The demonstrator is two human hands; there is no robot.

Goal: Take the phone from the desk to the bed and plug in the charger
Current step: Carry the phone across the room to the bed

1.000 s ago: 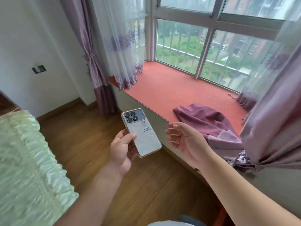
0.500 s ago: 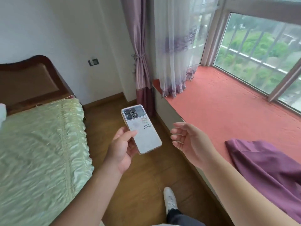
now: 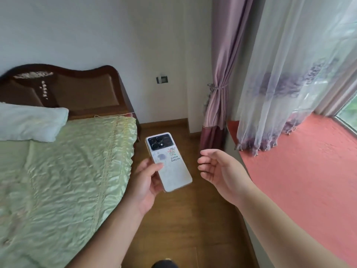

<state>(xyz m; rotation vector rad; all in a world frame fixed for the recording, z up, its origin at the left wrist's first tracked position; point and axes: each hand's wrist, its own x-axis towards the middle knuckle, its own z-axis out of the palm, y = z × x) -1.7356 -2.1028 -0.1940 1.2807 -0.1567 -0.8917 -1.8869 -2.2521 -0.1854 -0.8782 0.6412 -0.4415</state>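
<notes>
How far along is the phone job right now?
Done: the phone is off the desk, held in the left hand. In hand: carrying it beside the bed; the right hand is empty. Left: lay it on the bed and plug in the charger, which isn't visible.

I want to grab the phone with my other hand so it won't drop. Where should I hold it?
Grip the phone by its two long edges near the bottom corner, where it sticks out past the left hand. Bring the empty right hand in from the right, thumb on the back. The phone is flat, slim and tilted, camera end away, so that lower part is probably easiest to pinch.
</notes>
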